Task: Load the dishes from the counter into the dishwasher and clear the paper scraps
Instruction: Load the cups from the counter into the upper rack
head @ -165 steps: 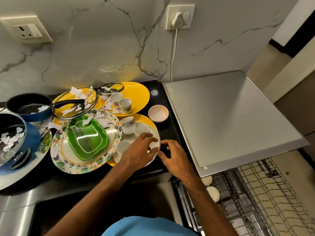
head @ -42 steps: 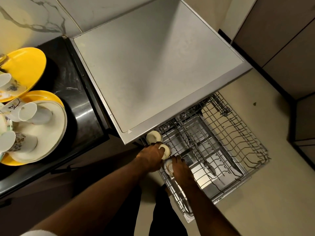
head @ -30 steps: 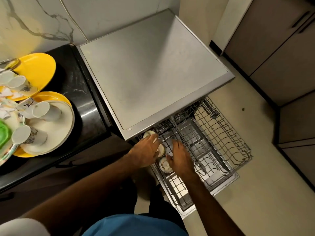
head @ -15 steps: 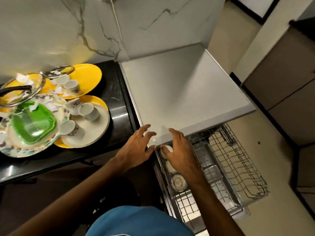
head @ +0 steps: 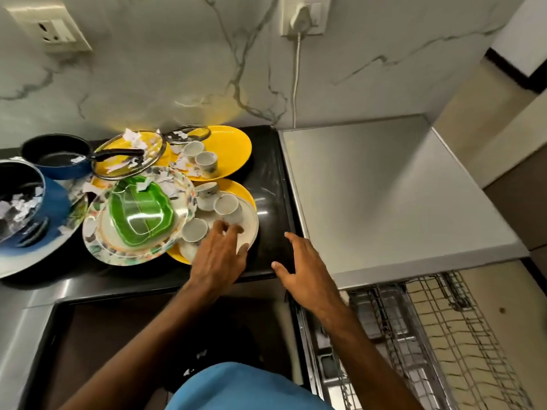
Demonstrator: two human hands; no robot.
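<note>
1. Cups (head: 226,206) sit on a white plate (head: 250,226) on the black counter (head: 270,179), paper scraps (head: 131,136) littering neighbouring dishes (head: 95,241).
2. Left hand (head: 219,257), fingers loose and empty, hangs over that plate.
3. Right hand (head: 306,272) hovers spread, empty, above the counter edge.

switch plate (head: 56,32) on marble wall (head: 148,69) | white plug (head: 300,17) in socket (head: 319,13) | cord (head: 294,84) hanging down | beige floor (head: 509,285)

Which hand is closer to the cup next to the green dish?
Left. The left hand is right beside the cup, over its plate; the right hand is farther right, above the black counter.
</note>
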